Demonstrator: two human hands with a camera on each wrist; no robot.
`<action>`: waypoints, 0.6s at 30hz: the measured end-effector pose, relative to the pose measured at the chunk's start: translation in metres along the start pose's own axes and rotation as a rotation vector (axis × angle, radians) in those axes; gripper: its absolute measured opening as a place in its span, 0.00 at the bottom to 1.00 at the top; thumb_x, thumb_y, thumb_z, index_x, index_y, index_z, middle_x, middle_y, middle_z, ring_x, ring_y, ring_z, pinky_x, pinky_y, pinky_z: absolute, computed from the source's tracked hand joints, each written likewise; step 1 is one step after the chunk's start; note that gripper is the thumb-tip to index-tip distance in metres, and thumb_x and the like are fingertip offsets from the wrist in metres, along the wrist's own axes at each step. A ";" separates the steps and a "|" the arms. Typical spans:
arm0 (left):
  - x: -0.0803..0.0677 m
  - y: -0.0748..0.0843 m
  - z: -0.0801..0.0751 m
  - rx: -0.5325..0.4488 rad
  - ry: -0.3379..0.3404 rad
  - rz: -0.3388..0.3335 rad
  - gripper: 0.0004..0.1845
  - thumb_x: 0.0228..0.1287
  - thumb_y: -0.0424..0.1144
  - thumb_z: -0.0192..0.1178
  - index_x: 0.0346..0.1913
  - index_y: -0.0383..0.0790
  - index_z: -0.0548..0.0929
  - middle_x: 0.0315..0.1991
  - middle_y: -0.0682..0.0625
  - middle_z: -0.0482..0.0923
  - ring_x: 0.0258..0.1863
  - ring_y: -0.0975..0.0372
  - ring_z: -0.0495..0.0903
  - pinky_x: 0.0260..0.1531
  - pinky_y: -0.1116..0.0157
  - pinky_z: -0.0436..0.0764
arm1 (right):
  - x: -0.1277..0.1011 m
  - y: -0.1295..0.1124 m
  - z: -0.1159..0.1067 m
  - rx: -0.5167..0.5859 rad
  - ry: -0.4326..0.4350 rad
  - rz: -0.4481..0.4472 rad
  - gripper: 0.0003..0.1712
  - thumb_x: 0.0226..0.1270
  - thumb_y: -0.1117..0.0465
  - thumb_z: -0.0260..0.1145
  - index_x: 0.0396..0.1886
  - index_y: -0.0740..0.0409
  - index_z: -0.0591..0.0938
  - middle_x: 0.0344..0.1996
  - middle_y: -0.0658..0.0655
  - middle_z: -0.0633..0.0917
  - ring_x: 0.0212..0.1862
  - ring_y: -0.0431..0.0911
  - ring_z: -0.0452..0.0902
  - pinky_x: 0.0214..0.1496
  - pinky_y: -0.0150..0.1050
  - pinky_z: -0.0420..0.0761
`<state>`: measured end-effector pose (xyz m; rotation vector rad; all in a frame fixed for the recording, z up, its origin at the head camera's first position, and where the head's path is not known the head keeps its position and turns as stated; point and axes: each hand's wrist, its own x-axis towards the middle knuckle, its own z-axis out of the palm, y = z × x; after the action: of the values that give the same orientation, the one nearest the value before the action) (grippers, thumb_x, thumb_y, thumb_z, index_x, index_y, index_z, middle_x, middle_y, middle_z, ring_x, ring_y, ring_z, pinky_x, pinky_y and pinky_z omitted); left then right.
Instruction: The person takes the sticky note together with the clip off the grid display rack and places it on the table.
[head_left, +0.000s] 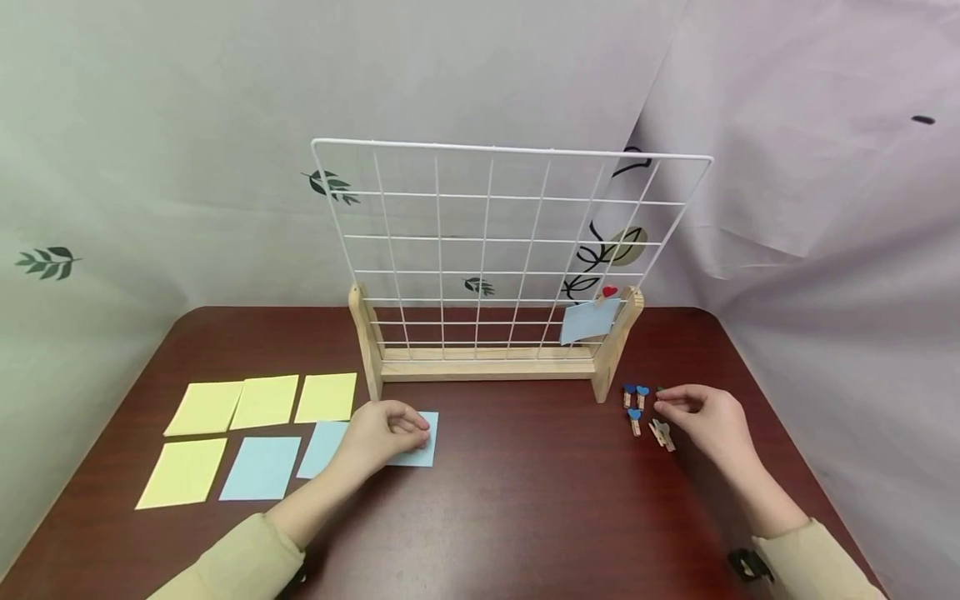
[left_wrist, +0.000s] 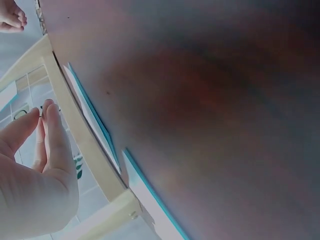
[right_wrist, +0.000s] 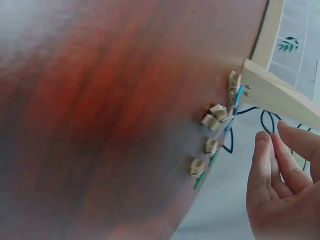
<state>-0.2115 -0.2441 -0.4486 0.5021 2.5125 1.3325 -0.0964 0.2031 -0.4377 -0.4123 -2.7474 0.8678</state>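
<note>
My left hand hovers over a blue paper square on the table, partly covering it. In the left wrist view, its thumb and fingertips are close together with nothing seen between them. My right hand is held beside a group of small wooden clothespins, some with blue hearts. Its fingertips overlap a green-topped clothespin in the head view. The right wrist view shows the thumb and fingers bent loosely, holding nothing, with the clothespins lying on the table.
A white wire grid stands in a wooden base at the back. A red-heart clothespin clips a blue paper to it. Yellow squares and more blue squares lie left on the brown table.
</note>
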 end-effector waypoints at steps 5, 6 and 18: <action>0.005 0.005 0.006 -0.011 0.005 0.024 0.03 0.57 0.28 0.76 0.33 0.35 0.91 0.29 0.45 0.91 0.27 0.65 0.89 0.29 0.75 0.81 | 0.005 -0.009 -0.001 0.019 -0.010 -0.005 0.09 0.66 0.62 0.78 0.43 0.62 0.93 0.34 0.60 0.94 0.27 0.23 0.80 0.29 0.28 0.78; 0.006 0.006 0.008 -0.017 0.002 0.031 0.03 0.58 0.28 0.76 0.33 0.35 0.91 0.29 0.45 0.92 0.27 0.64 0.89 0.29 0.75 0.82 | 0.006 -0.011 -0.002 0.023 -0.011 -0.006 0.09 0.66 0.62 0.78 0.43 0.62 0.93 0.33 0.61 0.94 0.27 0.24 0.80 0.29 0.28 0.78; 0.023 0.020 0.023 -0.138 -0.019 0.032 0.03 0.61 0.27 0.73 0.37 0.31 0.90 0.29 0.43 0.91 0.25 0.66 0.88 0.30 0.72 0.87 | 0.013 -0.030 -0.003 0.068 0.017 -0.076 0.10 0.66 0.65 0.78 0.44 0.63 0.92 0.34 0.61 0.94 0.24 0.32 0.81 0.22 0.29 0.76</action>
<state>-0.2197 -0.2073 -0.4462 0.5249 2.3860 1.4936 -0.1131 0.1857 -0.4164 -0.2986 -2.6908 0.9305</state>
